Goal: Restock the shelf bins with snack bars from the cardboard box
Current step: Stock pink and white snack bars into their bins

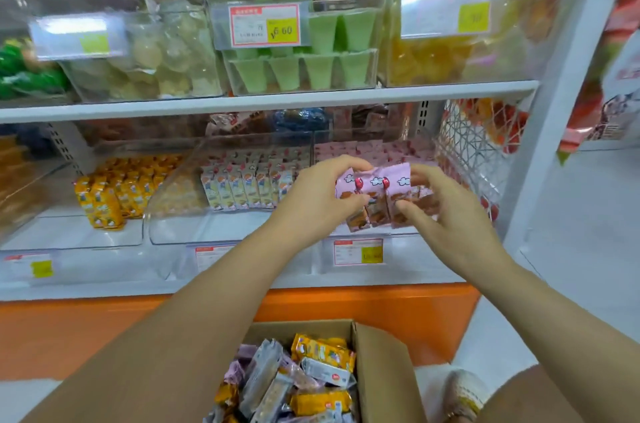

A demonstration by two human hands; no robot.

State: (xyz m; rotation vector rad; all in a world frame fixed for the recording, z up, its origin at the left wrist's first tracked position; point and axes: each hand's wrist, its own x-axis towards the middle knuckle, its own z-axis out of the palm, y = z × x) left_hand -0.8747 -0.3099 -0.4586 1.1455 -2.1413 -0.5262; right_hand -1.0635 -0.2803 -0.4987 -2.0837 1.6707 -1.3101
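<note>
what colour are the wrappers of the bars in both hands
Pink with white clouds, on the small wrapped snack bars; head view.

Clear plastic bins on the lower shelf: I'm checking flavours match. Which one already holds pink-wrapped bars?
The rightmost clear plastic bin, with pink snack bars at its back; the middle bin holds white bars, the left bin orange bars.
</note>
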